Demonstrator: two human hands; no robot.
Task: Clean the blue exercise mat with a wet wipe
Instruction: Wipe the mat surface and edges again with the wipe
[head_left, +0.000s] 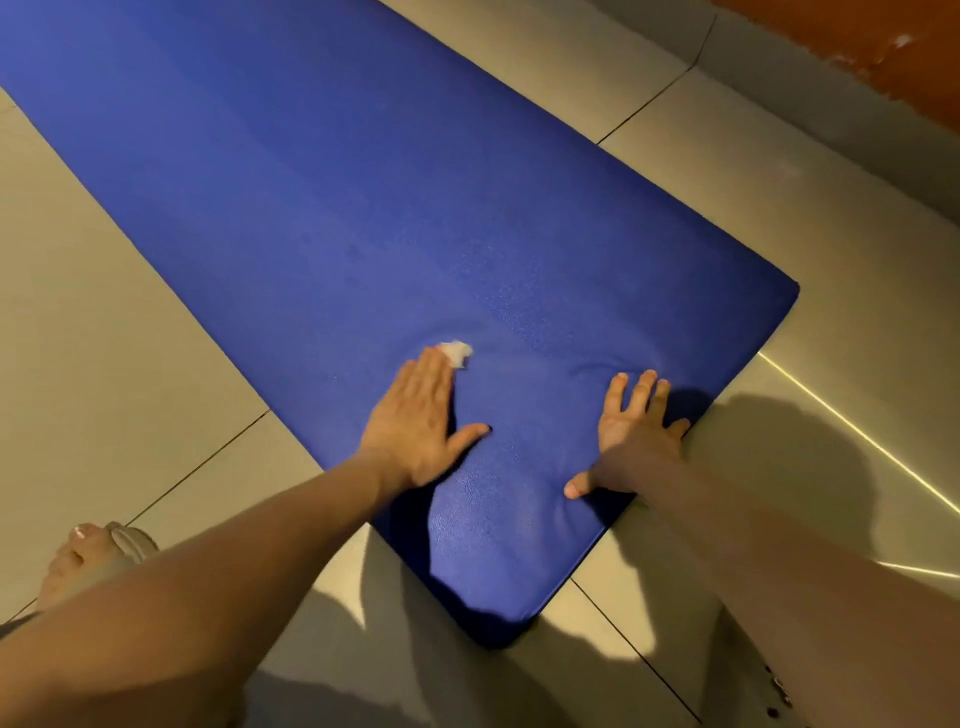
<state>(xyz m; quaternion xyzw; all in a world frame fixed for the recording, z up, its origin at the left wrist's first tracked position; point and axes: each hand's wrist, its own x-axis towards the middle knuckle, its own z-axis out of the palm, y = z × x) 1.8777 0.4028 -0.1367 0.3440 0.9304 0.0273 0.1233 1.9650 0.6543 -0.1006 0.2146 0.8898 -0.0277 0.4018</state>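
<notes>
One blue mat, one wipe under flat left hand; right hand, three o'clock, splayed empty; sandalled foot at eight o'clock.

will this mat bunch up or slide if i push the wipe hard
Probably soft, not stiff: the mat dimples and wrinkles around the left hand and right hand. It could creep on the glossy floor tiles, so bracing it seems wise.

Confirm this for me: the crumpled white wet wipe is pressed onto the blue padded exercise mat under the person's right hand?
No, it is the left hand that presses the crumpled white wet wipe onto the blue padded exercise mat; the right hand lies spread on the mat, holding nothing. The head view shows it.
</notes>
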